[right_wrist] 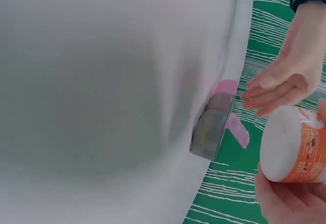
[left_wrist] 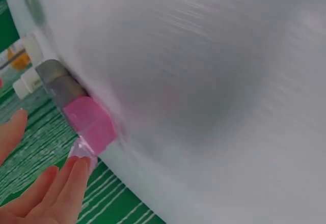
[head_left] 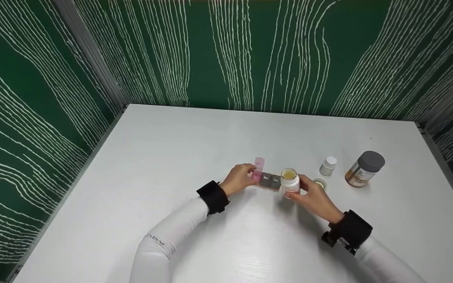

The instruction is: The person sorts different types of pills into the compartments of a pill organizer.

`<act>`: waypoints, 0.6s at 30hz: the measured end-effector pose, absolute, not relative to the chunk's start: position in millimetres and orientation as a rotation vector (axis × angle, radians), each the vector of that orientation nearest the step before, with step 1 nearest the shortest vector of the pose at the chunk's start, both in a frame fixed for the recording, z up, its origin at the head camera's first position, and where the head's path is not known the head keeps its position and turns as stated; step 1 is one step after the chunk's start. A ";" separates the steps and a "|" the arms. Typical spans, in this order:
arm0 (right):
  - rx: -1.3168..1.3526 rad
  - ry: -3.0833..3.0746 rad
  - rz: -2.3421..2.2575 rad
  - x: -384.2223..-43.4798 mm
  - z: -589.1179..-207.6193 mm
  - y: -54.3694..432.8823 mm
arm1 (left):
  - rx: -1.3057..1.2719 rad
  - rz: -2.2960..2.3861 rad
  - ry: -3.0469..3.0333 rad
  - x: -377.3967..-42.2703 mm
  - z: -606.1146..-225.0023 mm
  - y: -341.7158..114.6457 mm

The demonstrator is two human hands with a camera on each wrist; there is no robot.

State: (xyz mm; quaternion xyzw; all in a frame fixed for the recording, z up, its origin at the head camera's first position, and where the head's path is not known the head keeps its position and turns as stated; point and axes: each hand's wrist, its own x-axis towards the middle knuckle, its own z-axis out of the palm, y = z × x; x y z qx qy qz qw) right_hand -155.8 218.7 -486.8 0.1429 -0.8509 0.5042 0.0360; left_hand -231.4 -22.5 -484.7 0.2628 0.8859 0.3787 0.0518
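Observation:
A small pill organizer [head_left: 270,180] lies mid-table, with two grey compartments and a pink compartment [left_wrist: 91,122] at its left end. The pink lid [head_left: 259,163] stands flipped open, away from the person. My left hand [head_left: 237,180] is at the pink end, thumb apart and fingers straight, fingertips right at the lid in the left wrist view. Between thumb and fingers my right hand [head_left: 317,199] grips a white pill bottle [right_wrist: 305,145] with an orange label. The bottle is uncapped, its yellowish inside showing, and it is beside the organizer's right end.
Behind the right hand lies a round cap [head_left: 320,183]. A small white bottle [head_left: 328,166] with its cap on stands farther back. To its right is a larger amber jar [head_left: 364,169] with a dark lid. Green walls with white lines border the white table [head_left: 195,137].

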 end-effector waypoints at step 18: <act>0.424 -2.708 1.353 -178.5 -486.8 224.3 | 0.823 0.941 2.798 -236.0 -498.1 -15.5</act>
